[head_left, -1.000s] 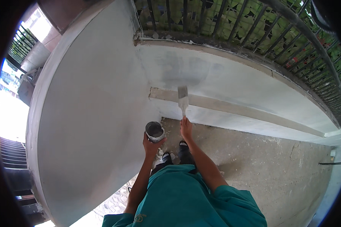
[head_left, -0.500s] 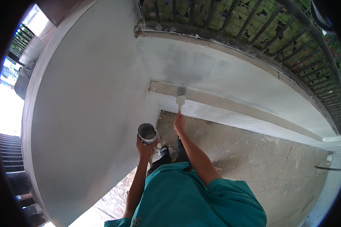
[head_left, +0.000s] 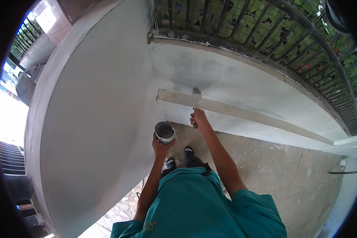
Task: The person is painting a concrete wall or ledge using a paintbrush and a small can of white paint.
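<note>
My right hand (head_left: 200, 118) is wrapped round the handle of a flat paintbrush (head_left: 196, 97). The brush points away from me, its grey bristles at the low part of the pale wall (head_left: 246, 85), just above the narrow bare ledge (head_left: 226, 108). Darker grey damp-looking patches show on the wall near the bristles. To the left, my left hand (head_left: 161, 147) grips a small round paint pot (head_left: 171, 139) from below and the side. Its outside is smeared white, and dark grey stuff shows inside.
A tall smooth grey-white wall (head_left: 95, 119) rises close on my left. Black metal railings (head_left: 242, 23) with green behind them top the far wall. Rough concrete floor (head_left: 281, 178) spreads to the right, and a thin dark pipe (head_left: 345, 172) juts out there.
The brush has lifted from across the ledge to the wall above it and moved slightly right. My left hand and the pot have shifted right and a little farther away.
</note>
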Demonstrator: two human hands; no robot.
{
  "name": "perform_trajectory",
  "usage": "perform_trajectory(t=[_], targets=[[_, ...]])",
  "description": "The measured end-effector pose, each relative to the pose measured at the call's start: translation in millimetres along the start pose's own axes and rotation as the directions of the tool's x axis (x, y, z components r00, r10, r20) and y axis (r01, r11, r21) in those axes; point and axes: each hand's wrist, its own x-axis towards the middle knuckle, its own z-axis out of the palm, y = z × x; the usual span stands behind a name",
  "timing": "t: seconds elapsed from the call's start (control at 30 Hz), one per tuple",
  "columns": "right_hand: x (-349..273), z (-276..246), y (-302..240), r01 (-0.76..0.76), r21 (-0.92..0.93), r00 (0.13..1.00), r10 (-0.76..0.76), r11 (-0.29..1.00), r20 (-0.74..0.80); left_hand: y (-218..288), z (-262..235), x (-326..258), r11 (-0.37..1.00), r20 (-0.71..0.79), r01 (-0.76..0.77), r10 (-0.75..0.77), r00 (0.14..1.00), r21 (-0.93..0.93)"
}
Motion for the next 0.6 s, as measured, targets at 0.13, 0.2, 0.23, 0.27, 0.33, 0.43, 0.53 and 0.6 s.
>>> perform_trajectory(t=[0.13,0.2,0.23,0.27,0.33,0.43,0.53,0.6], targets=[[-79.8,11.0,2.1,0.163,-0.284,0.986,-0.165,0.945,0.019,-5.4,-3.1,2.4,1.0,-0.025,-0.015,0.015,1.0,-0.023],[-105.9,12.3,9.7,0.139,-0.248,0.989,-0.147,0.959,-0.013,-2.8,0.8,5.1,0.998,-0.012,-0.051,0.05,0.999,-0.039],[-111.3,12.9,14.9,0.246,-0.277,0.965,-0.262,0.929,-0.02,-1.1,1.9,5.0,0.997,0.007,-0.071,0.071,0.997,-0.035],[-114.6,17.5,20.6,0.341,-0.306,0.931,-0.365,0.889,-0.021,-0.4,-0.2,4.6,0.997,-0.002,-0.07,0.07,0.998,-0.038],[-99.4,32.0,12.0,0.519,-0.313,0.842,-0.539,0.796,0.026,-0.2,-4.4,5.5,0.993,0.012,-0.121,0.121,0.993,0.014],[-72.4,61.9,-21.5,0.669,-0.258,0.74,-0.656,0.697,0.147,18.2,-9.1,8.2,0.992,0.087,-0.11,0.104,0.991,0.068],[-11.0,73.5,-19.2,0.826,-0.237,0.558,-0.803,0.512,0.209,13.7,-11.0,7.7,0.996,0.104,-0.08,0.077,0.992,0.028],[19.2,76.8,-1.7,0.77,-0.327,0.615,-0.772,0.547,0.157,9.8,-17.1,1.5,0.996,0.094,-0.069,0.064,0.993,0.049]])
